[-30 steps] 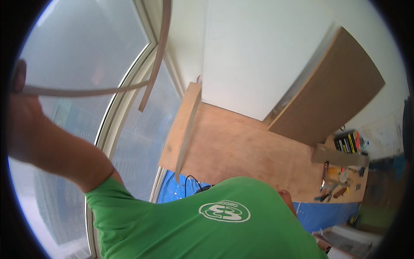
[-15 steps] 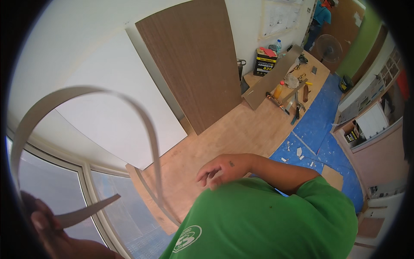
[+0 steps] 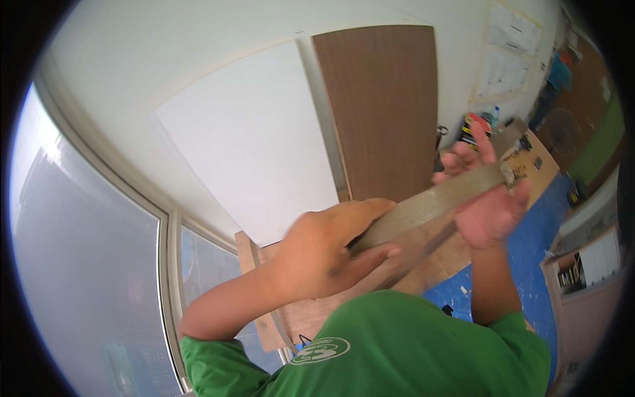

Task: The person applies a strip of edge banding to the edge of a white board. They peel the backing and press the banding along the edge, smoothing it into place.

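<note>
My left hand (image 3: 324,248) is closed round a long, flat grey-brown strip (image 3: 430,202), its thumb along the near side. The strip slants up to the right across the palm of my right hand (image 3: 489,215), whose fingers are spread and curved upward, not wrapped round it. Both hands are somewhat blurred. Below them lies a plywood work surface (image 3: 304,317), with a light wooden piece (image 3: 248,258) at its left end.
A white panel (image 3: 245,132) and brown veneered board (image 3: 377,106) lean on the back wall. Tools (image 3: 526,142) and a black can (image 3: 468,132) sit at right. Blue floor covering (image 3: 536,278) edges the surface; a window (image 3: 92,238) is left. A person (image 3: 559,73) stands far back.
My left hand has come from the far left to the middle with the strip. My right hand has risen, its fingers now spread beside the strip. The view has turned.
</note>
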Motion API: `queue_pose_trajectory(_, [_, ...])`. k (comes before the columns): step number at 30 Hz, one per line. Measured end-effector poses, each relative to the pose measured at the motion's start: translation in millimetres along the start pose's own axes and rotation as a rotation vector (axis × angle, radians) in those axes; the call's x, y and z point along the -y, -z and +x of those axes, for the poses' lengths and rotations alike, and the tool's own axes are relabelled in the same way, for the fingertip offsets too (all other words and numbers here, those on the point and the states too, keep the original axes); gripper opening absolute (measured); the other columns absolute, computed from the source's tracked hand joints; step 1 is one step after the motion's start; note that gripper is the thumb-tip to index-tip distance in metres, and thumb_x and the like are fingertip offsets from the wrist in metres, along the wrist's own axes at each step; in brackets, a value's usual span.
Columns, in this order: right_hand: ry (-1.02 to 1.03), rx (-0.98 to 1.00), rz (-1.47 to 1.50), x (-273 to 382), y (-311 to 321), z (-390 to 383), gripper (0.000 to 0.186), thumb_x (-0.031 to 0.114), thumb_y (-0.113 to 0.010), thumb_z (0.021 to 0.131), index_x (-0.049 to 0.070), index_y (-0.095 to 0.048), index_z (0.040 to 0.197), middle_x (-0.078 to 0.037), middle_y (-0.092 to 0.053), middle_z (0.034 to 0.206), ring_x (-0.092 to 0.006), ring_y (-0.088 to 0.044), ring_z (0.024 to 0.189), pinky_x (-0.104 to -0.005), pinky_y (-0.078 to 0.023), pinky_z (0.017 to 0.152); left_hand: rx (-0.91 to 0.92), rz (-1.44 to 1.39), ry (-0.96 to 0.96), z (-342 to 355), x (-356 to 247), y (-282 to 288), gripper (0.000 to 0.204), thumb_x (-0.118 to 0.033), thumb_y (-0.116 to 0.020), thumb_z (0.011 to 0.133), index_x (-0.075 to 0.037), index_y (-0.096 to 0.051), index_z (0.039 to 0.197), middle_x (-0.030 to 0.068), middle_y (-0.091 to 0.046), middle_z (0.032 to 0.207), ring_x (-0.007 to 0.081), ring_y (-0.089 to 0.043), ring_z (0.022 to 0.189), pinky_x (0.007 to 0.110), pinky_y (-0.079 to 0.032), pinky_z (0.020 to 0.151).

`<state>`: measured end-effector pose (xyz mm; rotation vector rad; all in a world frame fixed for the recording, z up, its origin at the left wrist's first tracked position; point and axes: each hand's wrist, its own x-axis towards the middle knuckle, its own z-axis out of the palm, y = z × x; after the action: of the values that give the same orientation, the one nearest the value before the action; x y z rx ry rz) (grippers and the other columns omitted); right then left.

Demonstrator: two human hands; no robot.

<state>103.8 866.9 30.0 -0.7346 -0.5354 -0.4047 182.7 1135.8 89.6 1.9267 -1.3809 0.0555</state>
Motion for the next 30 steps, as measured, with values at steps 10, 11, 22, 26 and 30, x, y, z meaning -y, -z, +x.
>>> queue_pose_trajectory(10, [0.128, -0.055, -0.092, 79, 36, -5, 0.074, 0.046, -0.041, 0.109, -0.004, -0.021, 0.160, -0.007, -0.053, 0.086, -0.0211, -0.053, 0.080, -0.0355, -0.052, 0.076, -0.493, 0.165, 0.132, -4, 205, 41, 0.049, -0.020, -0.082, 0.089, -0.006, -0.065, 0.132, 0.0078, -0.070, 0.126, 0.0206, -0.067, 0.106, 0.036, -0.056, 0.092])
queue_pose_trajectory(11, [0.157, -0.076, -0.132, 85, 40, -6, 0.074, 0.045, -0.041, 0.110, -0.005, -0.021, 0.160, -0.007, -0.051, 0.086, -0.0205, -0.052, 0.079, -0.0339, -0.052, 0.074, -0.689, 0.109, 0.309, -1, 242, 67, 0.053, -0.031, -0.083, 0.089, -0.007, -0.065, 0.132, 0.0117, -0.070, 0.125, 0.0238, -0.067, 0.106, 0.038, -0.054, 0.092])
queue_pose_trajectory(22, [0.266, -0.325, -0.188, 85, 59, 0, 0.054, 0.017, -0.046, 0.108, -0.008, -0.031, 0.154, -0.008, -0.050, 0.089, -0.0184, -0.054, 0.084, -0.0293, -0.052, 0.074, -1.173, -0.224, 0.779, -51, 409, 220, 0.076, -0.061, -0.058, 0.099, 0.004, -0.057, 0.138, 0.0143, -0.062, 0.127, 0.0254, -0.056, 0.118, 0.038, -0.044, 0.104])
queue_pose_trajectory(26, [0.210, -0.270, -0.118, 83, 61, 1, 0.052, 0.016, -0.046, 0.109, -0.007, -0.033, 0.153, -0.007, -0.048, 0.089, -0.0160, -0.052, 0.078, -0.0280, -0.048, 0.067, -1.191, -0.287, 0.754, -47, 408, 223, 0.076, -0.064, -0.059, 0.097, 0.005, -0.060, 0.131, 0.0112, -0.062, 0.120, 0.0228, -0.056, 0.110, 0.036, -0.044, 0.101])
queue_pose_trajectory(30, [0.181, -0.050, -0.191, 88, 62, 5, 0.056, 0.028, -0.045, 0.110, -0.007, -0.034, 0.152, -0.006, -0.046, 0.085, -0.0140, -0.048, 0.068, -0.0277, -0.044, 0.059, -1.204, -0.319, 0.684, -51, 406, 221, 0.085, -0.067, -0.062, 0.094, 0.008, -0.056, 0.135, 0.0147, -0.061, 0.128, 0.0239, -0.055, 0.119, 0.039, -0.044, 0.105])
